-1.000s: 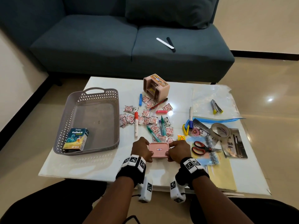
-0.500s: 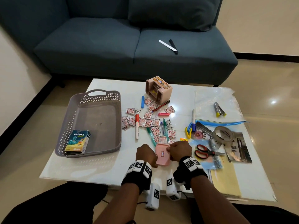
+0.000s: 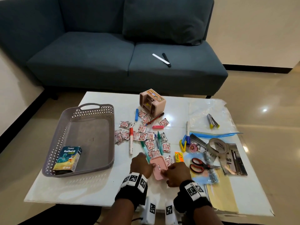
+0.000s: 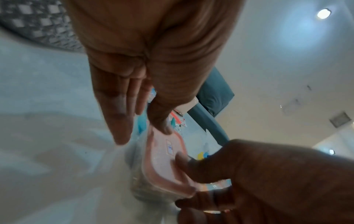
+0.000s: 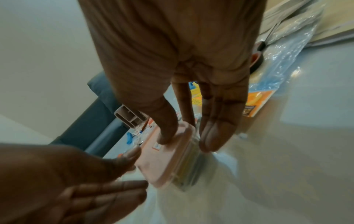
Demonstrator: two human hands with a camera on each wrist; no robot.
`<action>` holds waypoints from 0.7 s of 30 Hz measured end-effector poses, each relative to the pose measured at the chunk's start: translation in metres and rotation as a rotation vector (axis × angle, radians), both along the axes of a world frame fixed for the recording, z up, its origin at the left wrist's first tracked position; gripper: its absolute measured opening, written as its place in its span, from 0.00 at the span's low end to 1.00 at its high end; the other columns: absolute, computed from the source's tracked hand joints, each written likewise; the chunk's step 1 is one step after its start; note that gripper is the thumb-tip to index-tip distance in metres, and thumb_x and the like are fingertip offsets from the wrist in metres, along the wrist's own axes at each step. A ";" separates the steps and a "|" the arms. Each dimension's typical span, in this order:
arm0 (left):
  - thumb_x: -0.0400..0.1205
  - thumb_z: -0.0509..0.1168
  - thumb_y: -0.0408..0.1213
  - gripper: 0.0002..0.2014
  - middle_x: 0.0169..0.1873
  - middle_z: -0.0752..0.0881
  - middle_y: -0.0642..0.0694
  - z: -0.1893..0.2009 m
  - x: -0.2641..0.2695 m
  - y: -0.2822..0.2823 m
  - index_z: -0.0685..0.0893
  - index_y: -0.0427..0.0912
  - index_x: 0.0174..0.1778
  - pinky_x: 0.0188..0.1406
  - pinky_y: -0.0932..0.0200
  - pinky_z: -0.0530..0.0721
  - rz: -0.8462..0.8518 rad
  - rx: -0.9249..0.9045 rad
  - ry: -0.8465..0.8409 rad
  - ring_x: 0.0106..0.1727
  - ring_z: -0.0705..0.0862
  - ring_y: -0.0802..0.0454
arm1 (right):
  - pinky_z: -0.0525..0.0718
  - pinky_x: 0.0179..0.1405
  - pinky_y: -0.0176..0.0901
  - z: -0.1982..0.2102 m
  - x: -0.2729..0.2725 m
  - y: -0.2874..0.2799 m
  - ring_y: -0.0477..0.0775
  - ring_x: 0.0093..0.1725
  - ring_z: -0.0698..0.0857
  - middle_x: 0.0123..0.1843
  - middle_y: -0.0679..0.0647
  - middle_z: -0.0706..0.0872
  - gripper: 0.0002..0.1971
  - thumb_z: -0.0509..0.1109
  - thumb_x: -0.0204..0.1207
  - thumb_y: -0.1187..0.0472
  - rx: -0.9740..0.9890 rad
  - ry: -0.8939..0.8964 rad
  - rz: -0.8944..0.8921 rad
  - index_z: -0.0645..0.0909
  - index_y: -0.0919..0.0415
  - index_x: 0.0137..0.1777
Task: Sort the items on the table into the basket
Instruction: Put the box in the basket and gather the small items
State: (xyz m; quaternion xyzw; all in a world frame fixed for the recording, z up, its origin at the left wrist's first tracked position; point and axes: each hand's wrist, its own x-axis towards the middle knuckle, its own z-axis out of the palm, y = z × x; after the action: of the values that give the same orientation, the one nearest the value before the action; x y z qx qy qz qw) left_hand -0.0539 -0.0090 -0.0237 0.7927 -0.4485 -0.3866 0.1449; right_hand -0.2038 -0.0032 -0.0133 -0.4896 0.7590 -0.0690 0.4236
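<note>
A small clear box with a pink lid is held just above the white table's front middle, between both hands. My left hand pinches its left end, thumb on the lid and fingers straight down the side. My right hand pinches the near right end, thumb on the lid and fingers along the clear wall. The grey perforated basket stands at the left with a Koflet-H carton in its near corner.
Several red-and-white sachets, pens and a red-capped marker lie just beyond the hands. Red scissors, a tape roll, clips, plastic bags and papers fill the right side. A pink organiser stands at the back, a sofa behind.
The pink-lidded box has been turned from lying crosswise between the hands to pointing away at a slant. Both hands shifted their hold round it.
</note>
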 end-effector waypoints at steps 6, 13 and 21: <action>0.80 0.70 0.50 0.15 0.53 0.90 0.43 -0.005 -0.004 -0.011 0.89 0.43 0.53 0.51 0.57 0.84 -0.132 -0.069 -0.118 0.55 0.88 0.47 | 0.91 0.38 0.53 0.005 0.005 -0.001 0.58 0.32 0.91 0.34 0.64 0.91 0.07 0.72 0.63 0.71 0.002 -0.057 0.077 0.91 0.64 0.38; 0.75 0.75 0.42 0.20 0.59 0.86 0.43 -0.006 0.008 -0.012 0.82 0.40 0.60 0.53 0.59 0.84 -0.210 0.039 -0.217 0.59 0.86 0.47 | 0.81 0.46 0.34 -0.003 0.003 -0.012 0.53 0.48 0.88 0.46 0.54 0.90 0.09 0.79 0.68 0.52 -0.128 0.054 -0.033 0.89 0.56 0.43; 0.67 0.79 0.37 0.20 0.54 0.89 0.42 -0.003 0.007 -0.003 0.85 0.37 0.53 0.45 0.62 0.85 -0.289 0.155 -0.203 0.53 0.88 0.49 | 0.91 0.33 0.57 -0.007 0.000 -0.011 0.60 0.31 0.91 0.36 0.63 0.91 0.03 0.75 0.65 0.64 -0.032 -0.123 -0.026 0.86 0.65 0.36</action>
State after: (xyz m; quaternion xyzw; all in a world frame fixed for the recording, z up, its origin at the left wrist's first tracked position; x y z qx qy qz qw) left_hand -0.0474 -0.0119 -0.0264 0.7639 -0.5387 -0.3548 -0.0197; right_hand -0.2040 -0.0144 -0.0207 -0.4811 0.7368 -0.1165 0.4605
